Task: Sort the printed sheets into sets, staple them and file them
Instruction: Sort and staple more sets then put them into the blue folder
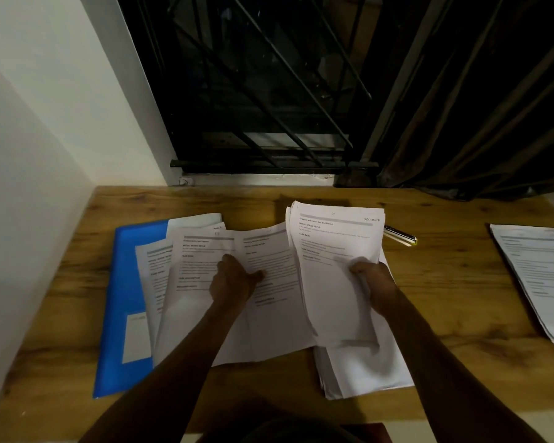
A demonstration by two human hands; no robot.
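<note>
Printed sheets lie fanned across the wooden desk (445, 298). My left hand (234, 281) rests on the fanned sheets (202, 263) in the middle, thumb spread to the right. My right hand (373, 284) grips a small bundle of sheets (333, 251), lifted and tilted above a white stack (365, 369) lying on the desk. A blue folder (122, 298) lies at the left, partly under the fanned sheets. A stapler (400, 235) peeks out behind the held bundle.
Another pile of printed sheets (538, 279) sits at the right end of the desk. A white wall (29, 155) borders the left side. Behind the desk stand a dark barred window (263, 91) and a dark curtain (493, 123).
</note>
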